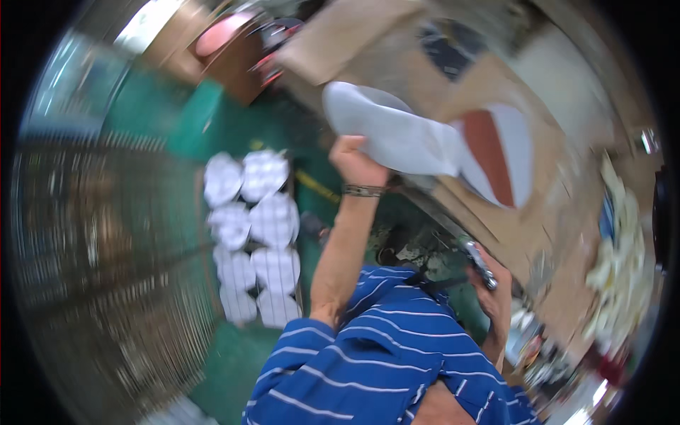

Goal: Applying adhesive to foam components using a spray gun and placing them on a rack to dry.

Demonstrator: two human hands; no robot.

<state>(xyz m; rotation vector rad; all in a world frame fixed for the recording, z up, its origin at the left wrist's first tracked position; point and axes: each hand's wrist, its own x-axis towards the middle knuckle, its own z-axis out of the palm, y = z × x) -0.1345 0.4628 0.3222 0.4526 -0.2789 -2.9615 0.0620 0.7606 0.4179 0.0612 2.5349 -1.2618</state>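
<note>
My left hand (358, 163), a dark band round its wrist, is closed on the near edge of a white sole-shaped sheet (404, 134), raised at the edge of a brown-covered table (567, 241). The sheet's right end meets or overlaps a rounded white piece with a red-brown band (499, 156); I cannot tell whether the two are joined. Lower right, by the table's edge, my right hand (494, 283) is wrapped round a silver metal hand tool (482, 265). Blur hides its exact kind.
Left of me, several white rounded pieces (275, 219) lie in two columns on a wire rack above the green floor (234, 361). Pale strips (620, 262) are heaped at the table's far right. A brown box (237, 67) stands at the upper left.
</note>
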